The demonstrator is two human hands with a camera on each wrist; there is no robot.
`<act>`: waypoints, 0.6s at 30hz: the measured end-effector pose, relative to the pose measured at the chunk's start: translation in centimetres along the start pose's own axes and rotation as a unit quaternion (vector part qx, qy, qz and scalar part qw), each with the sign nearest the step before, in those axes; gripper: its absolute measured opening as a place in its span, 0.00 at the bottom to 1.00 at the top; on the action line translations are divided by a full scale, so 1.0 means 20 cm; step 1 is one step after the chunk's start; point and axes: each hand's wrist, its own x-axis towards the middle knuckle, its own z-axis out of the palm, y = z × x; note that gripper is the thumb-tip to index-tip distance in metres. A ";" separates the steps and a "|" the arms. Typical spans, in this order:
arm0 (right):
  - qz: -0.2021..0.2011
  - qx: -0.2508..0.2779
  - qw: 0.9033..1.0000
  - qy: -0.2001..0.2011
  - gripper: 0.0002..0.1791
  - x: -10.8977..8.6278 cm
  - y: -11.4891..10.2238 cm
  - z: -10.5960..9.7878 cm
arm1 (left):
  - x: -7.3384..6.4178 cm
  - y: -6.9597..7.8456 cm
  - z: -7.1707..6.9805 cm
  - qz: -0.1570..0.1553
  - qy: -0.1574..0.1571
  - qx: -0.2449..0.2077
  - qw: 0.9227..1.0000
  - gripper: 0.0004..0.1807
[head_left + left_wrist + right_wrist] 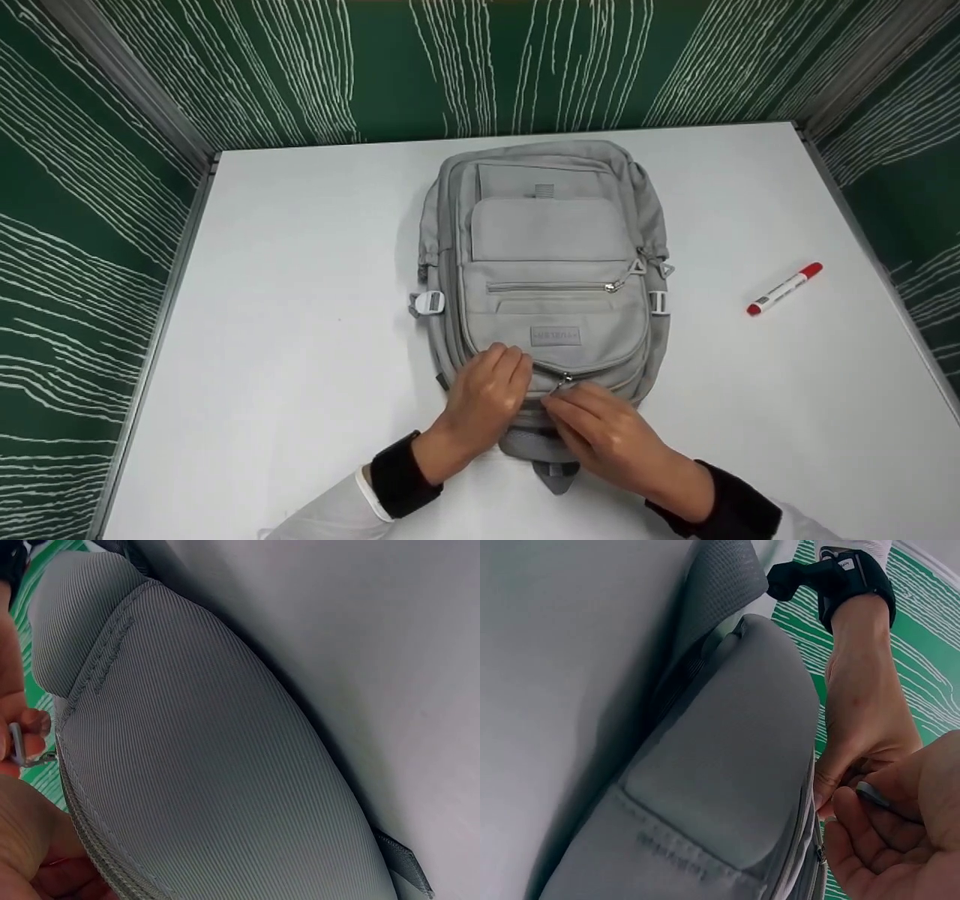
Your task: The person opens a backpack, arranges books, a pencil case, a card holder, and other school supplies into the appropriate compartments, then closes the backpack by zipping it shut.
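A grey backpack (551, 229) lies front up on the white table, its top end toward me. My left hand (487, 391) grips the fabric beside the zipper near that end, fingers curled over the edge. To its right, my right hand (611, 435) pinches the metal zipper pull (871, 793) between thumb and fingers. The zipper slider (567, 378) shows just beyond the right fingertips. In the left wrist view the pull (18, 744) sticks out from the right fingers, while the ribbed grey side (202, 742) of the bag fills the middle.
A red-and-white marker (784, 289) lies on the table (300, 300) to the right of the backpack. Green panels (386, 71) with white lines stand behind and along both sides. The top handle (540, 446) of the bag points toward me.
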 end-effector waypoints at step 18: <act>0.048 0.045 0.997 0.042 0.11 -0.01 0.01 -0.03 | -0.03 0.13 -0.03 0.071 0.014 -0.083 0.994 0.14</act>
